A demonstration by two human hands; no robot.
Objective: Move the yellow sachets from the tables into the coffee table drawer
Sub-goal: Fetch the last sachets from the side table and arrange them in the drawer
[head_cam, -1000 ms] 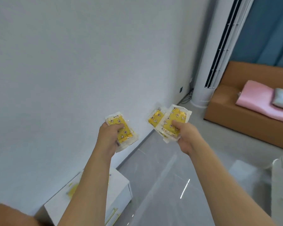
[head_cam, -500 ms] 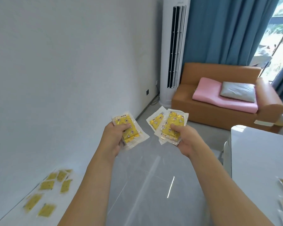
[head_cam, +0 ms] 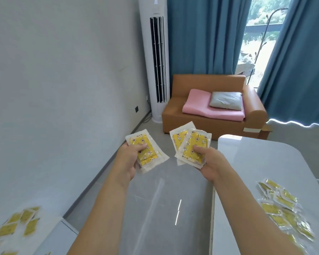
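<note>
Sachets (head_cam: 146, 150) sit pinched in your left hand (head_cam: 128, 161), thumb on top; your right hand (head_cam: 209, 162) grips a fanned bunch (head_cam: 190, 147). More lie on the left table (head_cam: 50, 234) and the right table (head_cam: 247, 162).

Yellow sachets (head_cam: 192, 148) printed with small white figures, clear-edged; a tan sofa (head_cam: 210, 83), pink cushion (head_cam: 197, 103), grey pillow (head_cam: 226, 100), blue curtains (head_cam: 204, 34).
</note>
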